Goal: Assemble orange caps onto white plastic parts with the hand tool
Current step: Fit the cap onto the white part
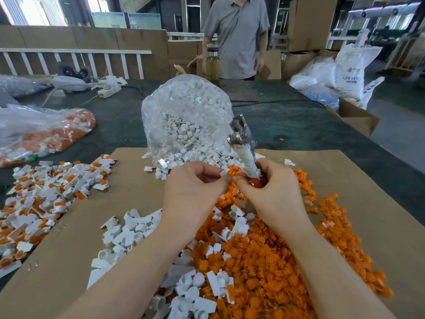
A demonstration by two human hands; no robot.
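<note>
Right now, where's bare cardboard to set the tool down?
Bare cardboard between the assembled heap and the white parts; more at far right, beyond the orange caps. Centre, under both hands, is crowded.

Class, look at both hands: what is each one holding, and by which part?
The right hand grips the hand tool by its wrapped handle, metal head pointing up. The left hand pinches a small orange cap at the fingertips; which part cannot be told.

— Where can a hand pass?
— Over the bare cardboard sheet (128, 194) between the assembled pile (46, 192) and the loose white parts (128, 229).
— What blocks the way?
— The upright bag (184, 116) ahead and orange caps (264, 261) heaped to the right.
</note>
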